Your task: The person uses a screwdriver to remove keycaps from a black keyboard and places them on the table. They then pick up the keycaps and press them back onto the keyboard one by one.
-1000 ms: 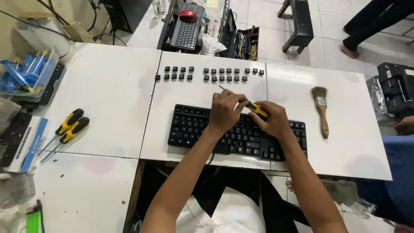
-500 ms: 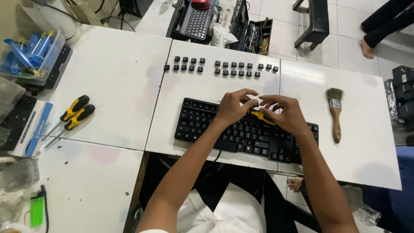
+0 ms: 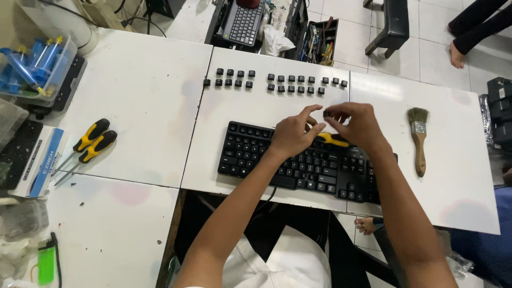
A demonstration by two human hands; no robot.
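Note:
A black keyboard [image 3: 250, 154] lies on the white table [image 3: 144, 96] in front of me. Both hands hover over its upper middle. My right hand [image 3: 356, 125] grips a small yellow-and-black screwdriver [image 3: 333, 140] and pinches something tiny and dark at its fingertips; what it is I cannot tell. My left hand [image 3: 292, 133] is beside it, fingers partly curled, its fingertips meeting those of the right hand. Two rows of loose black keycaps [image 3: 290, 84] sit on the table beyond the keyboard.
A paintbrush [image 3: 418, 138] lies right of the keyboard. Two yellow-and-black screwdrivers [image 3: 89, 143] lie at left, beside a flat box [image 3: 32, 160]. A clear bin of blue syringes [image 3: 32, 64] stands far left. A green lighter [image 3: 46, 264] lies lower left. Another keyboard [image 3: 244, 22], a toolbox [image 3: 319, 40] and a stool [image 3: 392, 24] sit on the floor beyond.
Both hands have lifted slightly off the keys and drawn together, fingertips now meeting above the keyboard's top edge. The camera view has shifted closer.

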